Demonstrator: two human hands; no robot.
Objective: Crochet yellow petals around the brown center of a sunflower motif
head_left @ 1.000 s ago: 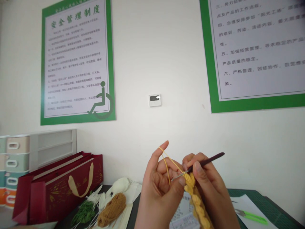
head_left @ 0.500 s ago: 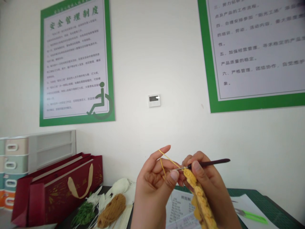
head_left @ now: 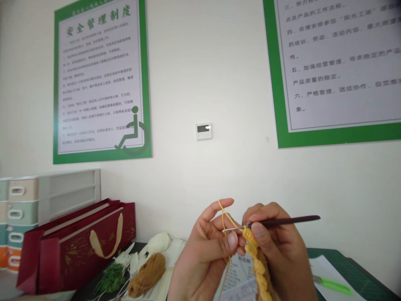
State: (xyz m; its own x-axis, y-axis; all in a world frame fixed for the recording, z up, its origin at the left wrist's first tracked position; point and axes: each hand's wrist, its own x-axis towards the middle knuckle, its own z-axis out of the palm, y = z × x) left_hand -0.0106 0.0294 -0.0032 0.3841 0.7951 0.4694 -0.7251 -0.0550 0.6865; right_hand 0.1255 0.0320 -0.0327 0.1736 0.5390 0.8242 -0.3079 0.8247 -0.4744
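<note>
A crochet hook [head_left: 288,221] with a dark handle is held in my right hand [head_left: 278,246], fingers closed round it. Its thin metal tip points left, over the thumb of my left hand [head_left: 203,251]. Yellow yarn [head_left: 230,218] loops over the raised index finger of my left hand and runs to the hook. A yellow crocheted strip [head_left: 259,265] hangs down between my hands from the hook, its top pinched there. My left thumb and middle finger close near the strip's top edge; the exact grip is partly hidden.
Dark red gift bags [head_left: 90,246] and a drawer unit [head_left: 23,213] stand at the left. Brown yarn [head_left: 147,276], green yarn [head_left: 111,278] and white yarn [head_left: 158,243] lie beside them. A printed sheet [head_left: 239,271] is below my hands; a green cutter [head_left: 333,285] lies right.
The hook has shifted right, and more of its metal tip shows. My left hand has turned slightly, its index finger now further right. The view has moved a little.
</note>
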